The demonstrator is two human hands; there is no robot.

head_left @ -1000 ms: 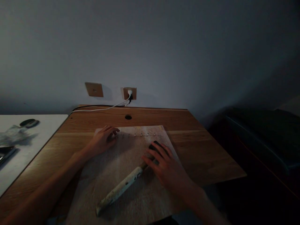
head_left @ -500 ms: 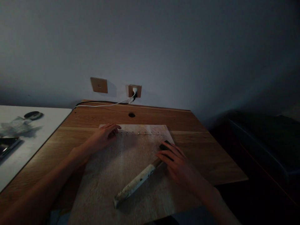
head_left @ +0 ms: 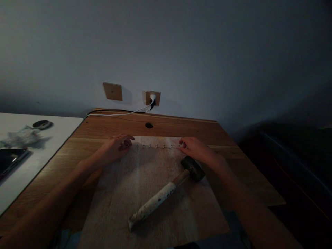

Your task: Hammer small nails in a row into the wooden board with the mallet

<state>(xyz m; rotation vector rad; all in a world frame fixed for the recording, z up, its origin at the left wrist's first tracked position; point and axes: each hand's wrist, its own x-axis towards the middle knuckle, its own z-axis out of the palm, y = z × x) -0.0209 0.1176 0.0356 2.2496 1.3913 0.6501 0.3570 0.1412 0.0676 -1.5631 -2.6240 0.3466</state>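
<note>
A flat wooden board [head_left: 145, 180] lies on the desk, with a row of several small nails [head_left: 157, 146] standing along its far edge. A faint thin line runs between some of them. At the left end of the row, my left hand [head_left: 119, 147] rests with curled fingers near the last nail. My right hand [head_left: 194, 148] is at the right end, thumb and fingertips pinched around the end nail's spot; what they grip is too small to make out. Below it a mallet [head_left: 160, 193] with a dark head and a worn, pale-wrapped handle lies diagonally across the board, untouched.
The wooden desk [head_left: 124, 126] has a round cable hole [head_left: 148, 125] near the wall. Cords [head_left: 124, 113] run from a wall socket [head_left: 153, 98]. On the left, a white table [head_left: 64, 126] holds crumpled plastic [head_left: 26, 135], a roll of tape [head_left: 42, 124] and a dark device [head_left: 11, 159].
My right hand has left the mallet's head and moved up to the right end of the nail row. The mallet now lies free on the board. My left hand stays at the left end.
</note>
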